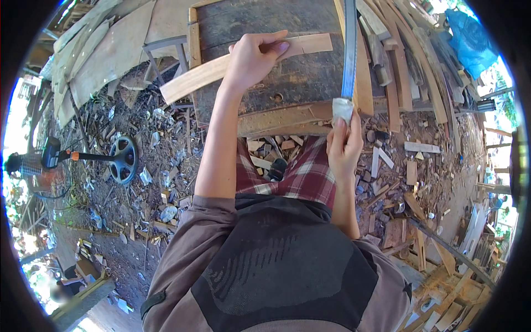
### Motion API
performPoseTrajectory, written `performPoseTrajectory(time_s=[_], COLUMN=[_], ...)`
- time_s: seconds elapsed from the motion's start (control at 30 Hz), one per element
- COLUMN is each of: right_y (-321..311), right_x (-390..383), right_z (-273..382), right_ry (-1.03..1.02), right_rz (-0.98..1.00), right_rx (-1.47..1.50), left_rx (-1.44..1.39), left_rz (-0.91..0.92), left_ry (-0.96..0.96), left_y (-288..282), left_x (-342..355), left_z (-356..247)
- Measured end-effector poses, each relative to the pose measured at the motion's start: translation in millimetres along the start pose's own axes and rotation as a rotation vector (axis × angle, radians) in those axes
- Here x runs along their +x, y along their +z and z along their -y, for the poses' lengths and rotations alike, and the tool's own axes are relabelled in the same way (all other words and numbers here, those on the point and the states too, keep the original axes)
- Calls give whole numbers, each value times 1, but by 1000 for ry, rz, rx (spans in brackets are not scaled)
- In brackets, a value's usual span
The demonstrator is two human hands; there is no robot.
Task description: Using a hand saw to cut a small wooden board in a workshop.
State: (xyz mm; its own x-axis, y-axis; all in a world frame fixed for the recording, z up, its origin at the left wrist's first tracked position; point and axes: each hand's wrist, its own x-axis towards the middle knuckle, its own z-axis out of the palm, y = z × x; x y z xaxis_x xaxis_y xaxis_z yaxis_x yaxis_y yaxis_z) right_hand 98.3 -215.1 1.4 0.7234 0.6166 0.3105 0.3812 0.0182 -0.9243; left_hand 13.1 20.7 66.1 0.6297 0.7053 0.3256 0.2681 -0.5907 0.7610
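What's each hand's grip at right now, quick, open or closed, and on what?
Left hand: closed, holding the wooden strip.
Right hand: closed, holding the long blue-grey tool by its pale wrapped end.

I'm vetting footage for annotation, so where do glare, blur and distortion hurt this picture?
Head view: daylight burns white along both sides; black corners and fisheye bending; a blurred patch lower left; the left hand and wooden strip look fairly sharp.
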Motion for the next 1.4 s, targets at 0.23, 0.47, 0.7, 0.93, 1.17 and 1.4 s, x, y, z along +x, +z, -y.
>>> performPoseTrajectory(time_s=[0.23, 0.47, 0.7, 0.93, 1.17, 1.4], right_y=[-3, -7, -9, -9, 14, 33], right_x=[-10, -16, -17, -13, 6, 33], right_z=[19, 19, 26, 24, 9, -4], right_ry=[-109, -145, -192, -180, -102, -153], right_rz=[65, 48, 54, 28, 56, 52], right_rx=[-22, -76, -81, -304, -580, -728], left_rx=[-284, -271, -284, -81, 258, 300], left_rz=[-33, -58, -51, -92, -335, -428], left_ry=[-49, -49, -50, -78, 141, 292], left_y=[-26, -42, -46, -24, 50, 73], left_x=[-23, -35, -41, -30, -7, 4], left_z=[-22, -41, -47, -39, 37, 64])
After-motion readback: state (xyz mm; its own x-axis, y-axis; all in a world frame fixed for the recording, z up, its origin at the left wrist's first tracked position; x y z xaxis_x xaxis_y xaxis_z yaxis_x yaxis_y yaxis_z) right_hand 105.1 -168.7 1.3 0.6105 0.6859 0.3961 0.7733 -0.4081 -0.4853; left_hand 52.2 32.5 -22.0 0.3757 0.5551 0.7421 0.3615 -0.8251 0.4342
